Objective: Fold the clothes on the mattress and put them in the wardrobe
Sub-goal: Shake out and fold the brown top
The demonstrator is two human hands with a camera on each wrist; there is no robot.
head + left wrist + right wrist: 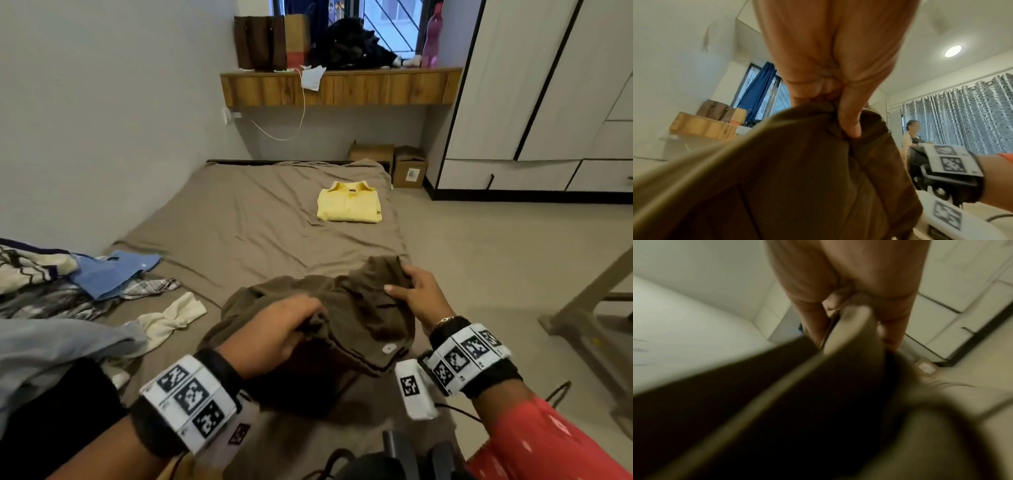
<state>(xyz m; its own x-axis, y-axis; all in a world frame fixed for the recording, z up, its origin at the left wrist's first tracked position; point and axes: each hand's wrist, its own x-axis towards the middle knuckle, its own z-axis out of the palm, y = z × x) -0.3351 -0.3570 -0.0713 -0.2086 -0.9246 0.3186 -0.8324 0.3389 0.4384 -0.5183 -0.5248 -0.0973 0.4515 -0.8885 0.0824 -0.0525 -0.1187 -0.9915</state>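
A crumpled dark brown shirt (346, 315) hangs between both hands above the near end of the mattress (239, 219). My left hand (284, 329) grips a bunch of its cloth, and the left wrist view shows the thumb pressed into the brown shirt (797, 170). My right hand (411, 291) pinches the shirt's far right edge; the blurred right wrist view shows fingers curled round a fold of the brown shirt (846, 331). A folded yellow shirt (349, 205) lies further up the mattress. The white wardrobe (548, 85) stands at the right, doors closed.
A heap of unfolded clothes (68, 281) with a blue garment (109, 274) and a cream cloth (171, 318) lies at the left. Cardboard boxes (407, 168) sit by the mattress head under a wooden shelf (339, 89). A table leg (589, 308) stands on the right floor.
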